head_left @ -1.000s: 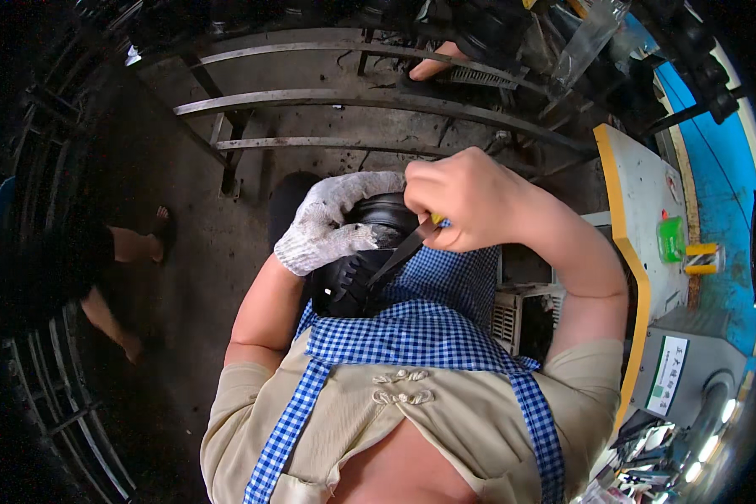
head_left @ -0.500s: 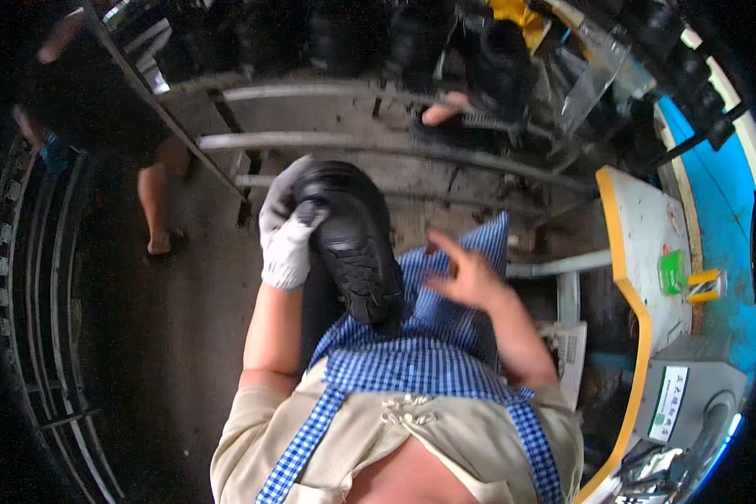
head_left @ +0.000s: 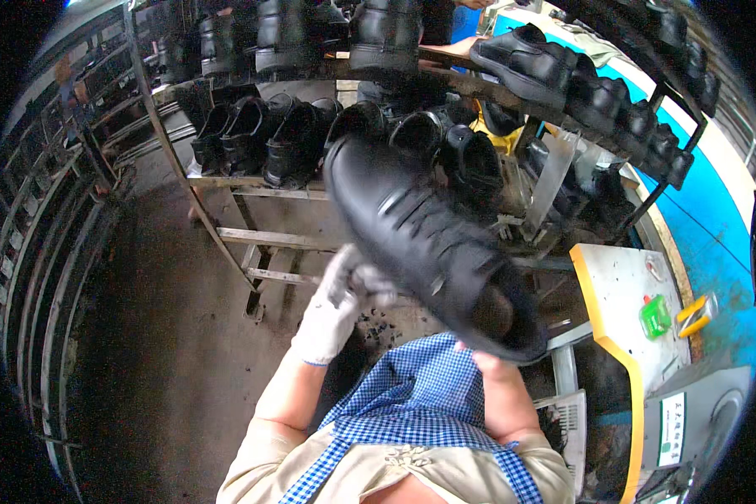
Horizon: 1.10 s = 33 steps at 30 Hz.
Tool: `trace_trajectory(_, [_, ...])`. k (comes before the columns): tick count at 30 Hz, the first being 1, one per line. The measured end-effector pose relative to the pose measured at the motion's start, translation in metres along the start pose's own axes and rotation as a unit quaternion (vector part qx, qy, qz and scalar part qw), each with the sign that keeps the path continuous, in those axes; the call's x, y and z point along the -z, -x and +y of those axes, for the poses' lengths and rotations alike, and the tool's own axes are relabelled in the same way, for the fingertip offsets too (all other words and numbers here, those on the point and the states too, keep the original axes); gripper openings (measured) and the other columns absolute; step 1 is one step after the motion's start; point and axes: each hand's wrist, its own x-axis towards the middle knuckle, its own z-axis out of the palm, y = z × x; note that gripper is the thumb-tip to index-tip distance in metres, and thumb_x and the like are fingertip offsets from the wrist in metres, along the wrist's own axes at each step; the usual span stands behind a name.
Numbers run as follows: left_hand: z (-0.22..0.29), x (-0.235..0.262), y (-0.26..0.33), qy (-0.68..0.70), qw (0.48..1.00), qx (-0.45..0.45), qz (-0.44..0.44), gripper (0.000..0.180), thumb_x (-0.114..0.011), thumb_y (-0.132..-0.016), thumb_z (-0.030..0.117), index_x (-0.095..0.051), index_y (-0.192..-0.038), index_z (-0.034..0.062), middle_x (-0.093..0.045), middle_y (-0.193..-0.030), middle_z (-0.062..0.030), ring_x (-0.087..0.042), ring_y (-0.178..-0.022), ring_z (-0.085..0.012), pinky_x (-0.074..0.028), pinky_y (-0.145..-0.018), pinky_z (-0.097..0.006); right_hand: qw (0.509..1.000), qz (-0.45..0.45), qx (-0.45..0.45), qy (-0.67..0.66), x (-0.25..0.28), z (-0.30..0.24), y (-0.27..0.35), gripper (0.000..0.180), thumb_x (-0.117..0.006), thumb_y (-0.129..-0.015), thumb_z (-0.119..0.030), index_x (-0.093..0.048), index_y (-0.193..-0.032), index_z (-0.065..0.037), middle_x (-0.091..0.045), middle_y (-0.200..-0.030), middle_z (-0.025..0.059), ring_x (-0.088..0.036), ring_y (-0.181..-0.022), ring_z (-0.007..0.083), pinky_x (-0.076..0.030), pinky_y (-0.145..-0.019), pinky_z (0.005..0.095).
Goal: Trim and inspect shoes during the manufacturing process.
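Note:
A black lace-up shoe (head_left: 424,239) is held up in front of me, its toe pointing to the upper left and its opening toward the lower right. My right hand (head_left: 497,368), bare, grips it at the heel end from below; the shoe hides most of the fingers. My left hand (head_left: 332,307) wears a white glove with grey on the fingers. It is beside and below the middle of the shoe, its fingers blurred, so I cannot tell whether they touch it. A blue-and-white checked apron (head_left: 420,386) covers my lap beneath the shoe.
Ahead stands a metal rack (head_left: 281,239) with black shoes (head_left: 298,139) on several levels. On the right are a white, yellow-edged table (head_left: 613,290) with a green container (head_left: 655,317) and a yellow-handled tool (head_left: 697,315), and a grey machine (head_left: 706,420). More metal racks (head_left: 50,286) line the left.
The shoe has turned from toe-up in my gloved left hand to a diagonal, nearer position. My right hand, free before, now holds its heel end. The view has tilted up toward the rack.

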Motion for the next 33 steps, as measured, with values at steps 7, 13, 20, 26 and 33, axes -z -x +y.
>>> trace_trajectory(7, [-0.039, 0.012, 0.037, 0.021, 0.989, 0.134, 0.054, 0.056, -0.065, -0.085, 0.019, -0.041, -0.132, 0.0002, -0.059, -0.111, -0.0121, -0.059, -0.096, -0.0201, -0.048, -0.089, -0.035, 0.956, 0.221, 0.193, 0.017, -0.004, -0.053, -0.128, 0.034, -0.062, -0.08, -0.006, -0.053, -0.112, 0.001, -0.063, -0.093, 0.0124, -0.06, -0.057, 0.0145, -0.043, -0.046, 0.0257])
trace_trajectory(13, [-0.039, 0.008, 0.059, 0.022, 0.983, 0.147, 0.106, 0.044, -0.061, -0.087, 0.013, -0.047, -0.126, -0.0001, -0.06, -0.104, -0.0083, -0.059, -0.092, -0.0182, -0.047, -0.086, -0.033, 0.961, 0.155, 0.228, 0.029, -0.005, -0.078, -0.235, 0.047, -0.063, -0.089, -0.018, -0.038, -0.125, -0.002, -0.059, -0.105, 0.011, -0.064, -0.066, 0.0169, -0.055, -0.051, 0.0247])
trace_trajectory(20, [-0.041, 0.023, 0.075, -0.005, 0.974, 0.162, 0.159, 0.034, -0.057, -0.089, 0.007, -0.051, -0.122, 0.0006, -0.061, -0.103, -0.0079, -0.06, -0.092, -0.0168, -0.049, -0.085, -0.032, 0.938, 0.272, 0.158, 0.148, 0.0, -0.086, -0.275, 0.052, -0.069, -0.085, -0.024, -0.043, -0.123, 0.0, -0.061, -0.072, 0.0029, -0.055, -0.053, 0.0078, -0.036, -0.036, 0.0184])
trace_trajectory(26, [-0.043, 0.033, 0.079, 0.022, 0.977, 0.134, 0.163, 0.03, -0.055, -0.09, 0.004, -0.052, -0.119, 0.001, -0.061, -0.101, -0.0066, -0.061, -0.09, -0.0158, -0.051, -0.085, -0.033, 0.853, 0.197, 0.394, 0.28, -0.046, -0.089, -0.29, 0.055, -0.075, -0.077, -0.022, -0.051, -0.125, -0.009, -0.061, -0.103, 0.0106, -0.065, -0.081, 0.0172, -0.051, -0.063, 0.025])
trace_trajectory(33, [-0.043, 0.025, 0.07, 0.02, 0.974, 0.151, 0.17, 0.029, -0.055, -0.089, 0.004, -0.051, -0.118, 0.0005, -0.061, -0.103, -0.0081, -0.06, -0.095, -0.0178, -0.05, -0.086, -0.034, 0.787, 0.129, 0.394, 0.457, -0.062, -0.129, -0.317, 0.065, -0.076, -0.07, -0.041, -0.053, -0.122, -0.011, -0.06, -0.108, 0.0133, -0.06, -0.099, 0.0338, -0.049, -0.084, 0.0397])
